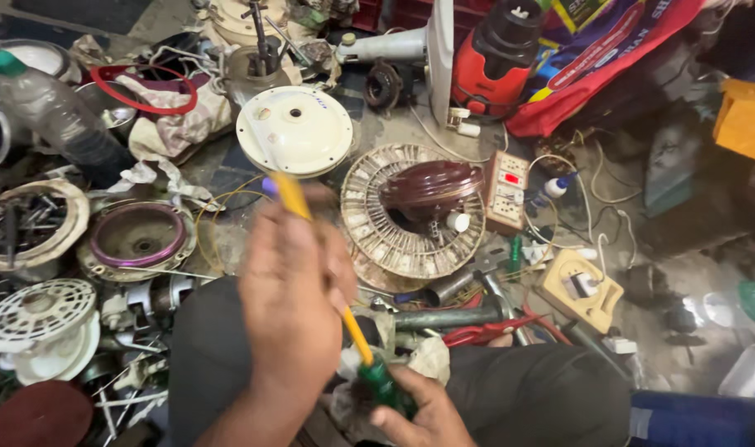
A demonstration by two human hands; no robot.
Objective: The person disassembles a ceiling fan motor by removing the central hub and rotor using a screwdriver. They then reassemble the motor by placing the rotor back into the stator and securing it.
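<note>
My left hand is raised in the middle of the view, blurred, with its fingers closed around the yellow shaft of a long tool. The shaft sticks out above the hand with a purple tip and runs down to a green handle. My right hand grips that green handle at the bottom, above my dark trousers. Under the handle lies a bit of crumpled pale cloth.
A ring-shaped fan stator with a maroon cover lies ahead. Around it are a cream round motor cover, a switchboard, a wooden socket block, red-handled pliers, a plastic bottle and several motor parts at left.
</note>
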